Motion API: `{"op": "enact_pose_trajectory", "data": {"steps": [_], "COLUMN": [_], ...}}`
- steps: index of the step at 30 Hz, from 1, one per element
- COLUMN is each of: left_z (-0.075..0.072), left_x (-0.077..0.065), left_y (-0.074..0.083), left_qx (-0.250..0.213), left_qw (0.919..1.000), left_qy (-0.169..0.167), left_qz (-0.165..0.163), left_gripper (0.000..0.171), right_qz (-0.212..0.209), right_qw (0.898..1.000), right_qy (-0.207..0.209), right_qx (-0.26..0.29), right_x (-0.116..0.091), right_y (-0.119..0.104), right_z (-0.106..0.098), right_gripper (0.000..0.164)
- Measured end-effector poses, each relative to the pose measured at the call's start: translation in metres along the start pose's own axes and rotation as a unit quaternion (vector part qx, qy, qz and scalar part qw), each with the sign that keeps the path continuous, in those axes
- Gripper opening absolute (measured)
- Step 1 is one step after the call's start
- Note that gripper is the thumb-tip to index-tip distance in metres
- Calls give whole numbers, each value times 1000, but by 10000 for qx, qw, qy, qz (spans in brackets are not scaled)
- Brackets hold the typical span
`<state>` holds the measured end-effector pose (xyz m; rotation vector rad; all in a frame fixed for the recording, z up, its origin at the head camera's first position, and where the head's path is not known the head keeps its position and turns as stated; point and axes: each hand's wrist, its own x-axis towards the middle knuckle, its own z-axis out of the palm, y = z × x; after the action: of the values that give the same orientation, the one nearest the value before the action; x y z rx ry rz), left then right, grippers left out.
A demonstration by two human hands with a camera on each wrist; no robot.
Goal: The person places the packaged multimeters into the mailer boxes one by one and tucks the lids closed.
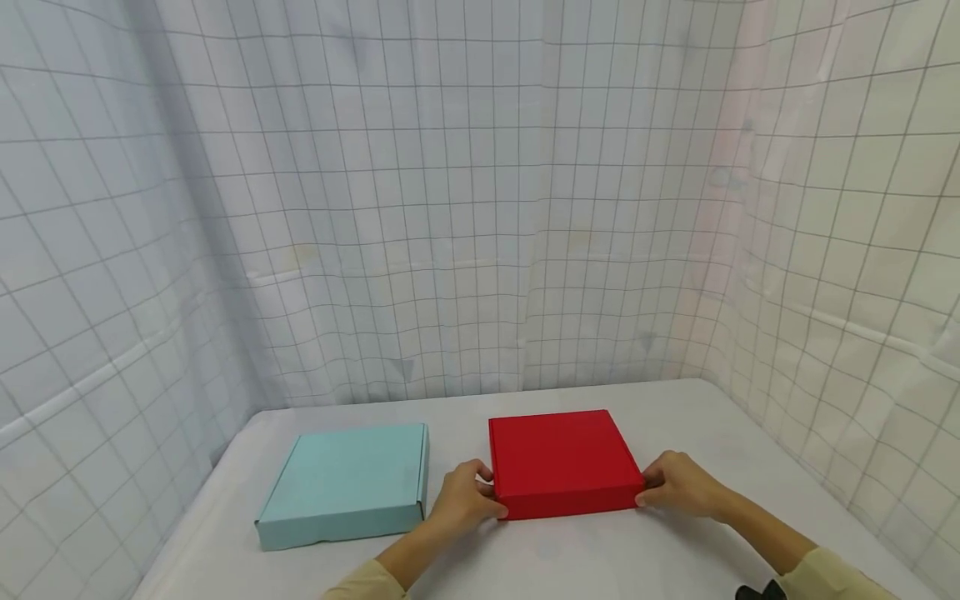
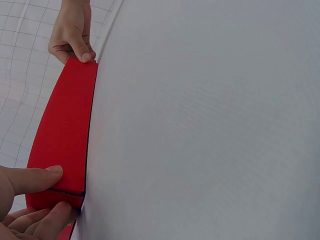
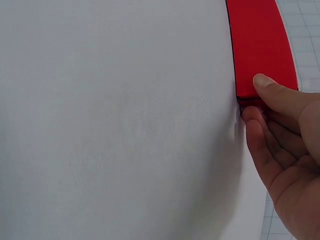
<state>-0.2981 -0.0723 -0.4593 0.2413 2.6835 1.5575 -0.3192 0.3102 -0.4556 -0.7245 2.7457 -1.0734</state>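
A flat red cardboard box [image 1: 562, 457] with its lid down lies on the white table, right of the middle in the head view. At its near left corner my left hand [image 1: 463, 500] grips it, thumb [image 2: 42, 179] on the front face and curled fingers against the side. The near right corner is pinched by my right hand [image 1: 681, 486]; there the thumb [image 3: 280, 92] lies on the front face and the fingers curl at the side. Left of my left hand lies a closed light blue box [image 1: 348, 475] of similar shape, untouched.
Under both boxes spreads a white tabletop [image 1: 585, 554]. White curtains with a dark grid [image 1: 465, 208] hang behind the table and along both sides. A small black object [image 1: 761, 590] shows by the right sleeve at the bottom edge.
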Motion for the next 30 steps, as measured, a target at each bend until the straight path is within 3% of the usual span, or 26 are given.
{"op": "enact_pose_trajectory", "data": {"steps": [15,24,30], "left_z": [27,23,9], "left_x": [8,5,-1], "left_y": [6,6,9], "left_qx": [-459,-308,-277], "left_qw": [9989,9995,9994], "left_qy": [-2,-27,-165], "left_qz": [-19,88,126], "left_gripper": [42,41,40], "right_qz": [160,151,282], "right_qw": [9998,9998,9991], "right_qy": [91,118,-23], "right_qx": [16,28,302], "right_x": [-14,-14,-15], "right_y": [18,14,12], "right_z": [-18,-17,-22], "right_gripper": [18,30,54]}}
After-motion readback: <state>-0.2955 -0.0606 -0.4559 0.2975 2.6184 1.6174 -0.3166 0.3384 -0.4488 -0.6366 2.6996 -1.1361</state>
